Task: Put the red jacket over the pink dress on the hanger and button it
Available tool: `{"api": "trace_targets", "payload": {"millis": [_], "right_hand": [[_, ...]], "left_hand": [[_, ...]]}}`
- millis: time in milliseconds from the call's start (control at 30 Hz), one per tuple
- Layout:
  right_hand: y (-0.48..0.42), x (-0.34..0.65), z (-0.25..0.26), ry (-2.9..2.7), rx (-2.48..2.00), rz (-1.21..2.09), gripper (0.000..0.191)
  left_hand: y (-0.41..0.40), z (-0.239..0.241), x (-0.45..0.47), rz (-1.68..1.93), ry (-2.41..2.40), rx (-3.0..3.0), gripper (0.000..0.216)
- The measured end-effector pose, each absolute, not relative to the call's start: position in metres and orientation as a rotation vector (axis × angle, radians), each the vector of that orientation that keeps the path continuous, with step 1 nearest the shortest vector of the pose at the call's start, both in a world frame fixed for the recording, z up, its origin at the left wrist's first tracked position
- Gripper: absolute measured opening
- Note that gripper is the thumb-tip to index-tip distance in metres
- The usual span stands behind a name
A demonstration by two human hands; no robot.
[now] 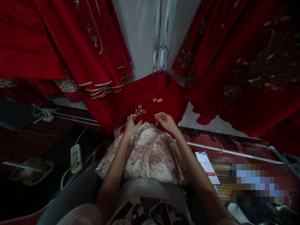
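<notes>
The red jacket (150, 92) hung from a purple hanger (167, 56) directly in front of the person, with its lower front above a pale brocade cloth (150, 153) spread over the lap. The left hand (132, 126) was at the lower front, just below a jewelled ornament (140, 110), its thumb a little apart from the bent fingers. The right hand (166, 121) was across from it, fingers curled inward and close together, near a small beaded flower (156, 123). Whether either of the 2 hands pinched the cloth could not be told.

The work looked partly done. Higher up, 1 beaded clasp (157, 100) had its 2 flowers side by side, so that part of the front seemed settled. The lower front, between the hands, appeared to be the part left; the fingers hid too much to tell whether anything there was fastened. Other red garments hung at the left (58, 37) and the right (234, 109), well apart from the hands, and a phone (207, 168) lay beyond the right forearm.
</notes>
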State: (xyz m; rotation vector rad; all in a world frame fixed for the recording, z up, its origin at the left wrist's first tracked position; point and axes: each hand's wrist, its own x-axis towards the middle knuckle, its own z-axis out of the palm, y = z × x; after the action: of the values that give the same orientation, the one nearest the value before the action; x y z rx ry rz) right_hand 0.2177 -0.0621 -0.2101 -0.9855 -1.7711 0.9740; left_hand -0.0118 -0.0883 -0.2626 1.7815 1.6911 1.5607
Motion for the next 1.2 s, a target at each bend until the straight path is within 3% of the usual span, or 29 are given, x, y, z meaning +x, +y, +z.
{"api": "trace_targets", "payload": {"millis": [167, 300, 467, 600, 733, 900, 1100, 1200], "right_hand": [[-0.062, 0.238, -0.228, -1.921, -1.179, 0.987, 0.024], [-0.061, 0.227, -0.24, -1.961, -1.148, 0.999, 0.041], [-0.063, 0.214, -0.248, -1.978, -1.049, 1.023, 0.035], [-0.064, 0.217, -0.248, -1.949, -1.136, 1.025, 0.041], [-0.059, 0.234, -0.24, -1.997, -1.201, 1.006, 0.027], [-0.063, 0.255, -0.216, -2.001, -1.184, 0.96, 0.017], [-0.099, 0.234, -0.188, -2.036, -0.896, 1.385, 0.024], [-0.106, 0.211, -0.194, -2.019, -0.973, 1.193, 0.024]], "left_hand": [[-0.104, -0.277, -0.01, 1.535, 1.775, 1.777, 0.02], [-0.118, -0.242, -0.001, 1.671, 1.883, 1.725, 0.012], [-0.136, -0.206, 0.026, 2.011, 1.854, 1.61, 0.023], [-0.136, -0.231, 0.047, 1.82, 1.78, 1.671, 0.041], [-0.136, -0.263, 0.057, 1.831, 1.857, 1.607, 0.05], [-0.139, -0.274, 0.051, 1.811, 1.872, 1.424, 0.034], [-0.14, -0.269, 0.052, 1.679, 1.708, 1.572, 0.02], [-0.143, -0.266, 0.059, 1.641, 1.623, 1.647, 0.02]]}}
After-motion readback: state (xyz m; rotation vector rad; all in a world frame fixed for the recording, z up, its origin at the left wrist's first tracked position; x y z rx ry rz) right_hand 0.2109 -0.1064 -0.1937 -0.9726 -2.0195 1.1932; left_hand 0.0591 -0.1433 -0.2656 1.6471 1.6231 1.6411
